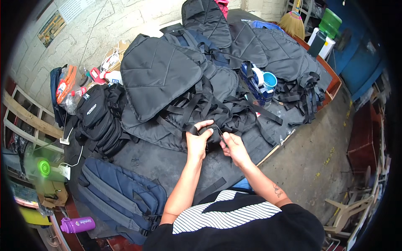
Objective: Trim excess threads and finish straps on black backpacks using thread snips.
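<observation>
Near the front edge of the table, my left hand (pixel 198 141) is closed on a black strap (pixel 213 136) that belongs to the heap of black bag parts. Close beside it, my right hand (pixel 234 149) pinches a thin dark pointed tool (pixel 219 130), whose tip touches or nearly touches the strap; its exact kind is too small to make out. Around both hands lie tangled black webbing straps (pixel 197 104). Behind them a padded black back panel (pixel 161 75) with stitched lines rests on the heap.
A navy backpack (pixel 121 196) lies at the near left, with a purple bottle (pixel 78 224) beside it. Further back at left stands a black backpack (pixel 97 111). Tape rolls (pixel 269 79) sit in a blue holder (pixel 261 97) at right. The table's wooden edge (pixel 274 149) borders the floor.
</observation>
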